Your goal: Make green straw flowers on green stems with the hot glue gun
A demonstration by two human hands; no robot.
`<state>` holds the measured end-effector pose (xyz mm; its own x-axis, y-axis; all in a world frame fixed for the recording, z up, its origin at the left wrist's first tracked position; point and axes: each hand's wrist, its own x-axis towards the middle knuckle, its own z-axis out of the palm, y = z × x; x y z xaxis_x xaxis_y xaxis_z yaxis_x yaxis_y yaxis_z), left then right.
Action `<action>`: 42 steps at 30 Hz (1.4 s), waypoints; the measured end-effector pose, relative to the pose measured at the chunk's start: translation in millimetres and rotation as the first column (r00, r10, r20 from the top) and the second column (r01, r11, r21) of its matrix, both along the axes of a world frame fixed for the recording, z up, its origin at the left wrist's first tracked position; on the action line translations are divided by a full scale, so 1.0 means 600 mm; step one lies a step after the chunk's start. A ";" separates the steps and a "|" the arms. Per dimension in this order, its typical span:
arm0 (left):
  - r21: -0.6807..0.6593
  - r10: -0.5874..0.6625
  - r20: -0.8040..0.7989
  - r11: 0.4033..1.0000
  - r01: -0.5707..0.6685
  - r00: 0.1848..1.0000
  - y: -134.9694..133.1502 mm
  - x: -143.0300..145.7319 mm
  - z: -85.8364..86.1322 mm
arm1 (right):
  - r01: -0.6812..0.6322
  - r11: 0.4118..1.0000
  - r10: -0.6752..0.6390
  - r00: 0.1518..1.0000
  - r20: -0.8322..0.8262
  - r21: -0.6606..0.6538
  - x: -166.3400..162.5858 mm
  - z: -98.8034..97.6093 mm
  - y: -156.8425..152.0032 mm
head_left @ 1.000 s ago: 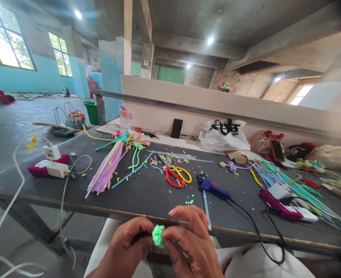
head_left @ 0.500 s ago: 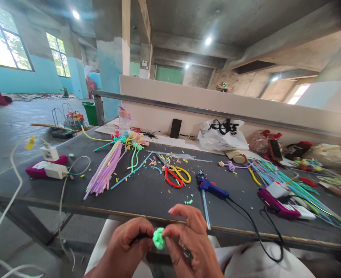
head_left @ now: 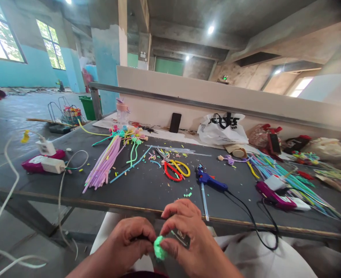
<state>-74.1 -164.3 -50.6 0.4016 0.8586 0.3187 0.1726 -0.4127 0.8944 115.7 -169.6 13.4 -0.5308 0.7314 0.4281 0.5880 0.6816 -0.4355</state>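
A small bright green fuzzy piece [head_left: 159, 249], curled like a chenille flower head, is between my two hands just in front of the table's edge. My left hand [head_left: 130, 241] pinches its left side between thumb and forefinger. From the right, my right hand [head_left: 188, 227] grips it with thumb and index finger, the other fingers arched above. Beyond the hands on the table lie scissors [head_left: 174, 171] with one red and one yellow handle, and a blue hot glue gun [head_left: 212, 181] with a clear glue stick [head_left: 204, 202]. Green snippets [head_left: 188, 194] lie near the right hand.
On the left lies a bundle of lilac chenille stems [head_left: 103, 164] with coloured flower heads, beside a purple power strip [head_left: 43, 163]. Another power strip [head_left: 277, 195] and more stems lie right. A phone [head_left: 175, 122], bottle [head_left: 122, 114] and white bag [head_left: 222, 129] stand at the back.
The green piece has been turned and sits slightly lower in the view. My right fingers have shifted around it, with the thumb now across its side. The camera view has tilted slightly.
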 end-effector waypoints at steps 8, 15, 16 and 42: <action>-0.306 -0.106 0.138 0.941 0.144 0.985 0.007 -0.001 -0.004 | -0.035 0.983 0.012 0.991 -0.130 -0.179 -0.010 -0.023 0.011; -0.491 0.058 0.415 0.854 0.170 0.908 0.010 0.001 -0.035 | 0.065 0.954 -0.125 0.973 -0.193 -0.293 -0.028 -0.042 0.017; -0.503 0.056 0.428 0.844 0.186 0.902 0.009 -0.001 -0.038 | 0.065 0.951 -0.126 0.974 -0.188 -0.302 -0.029 -0.042 0.017; -0.452 0.030 0.291 0.885 0.109 0.956 0.003 0.008 -0.010 | 0.071 0.908 -0.039 0.996 -0.084 0.414 -0.016 -0.018 0.000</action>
<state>-69.5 -162.3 -56.3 0.3917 0.9201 -0.0029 -0.1226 0.0553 0.9909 105.9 -169.8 2.4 -0.4509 0.5056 0.7355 0.6074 0.7777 -0.1623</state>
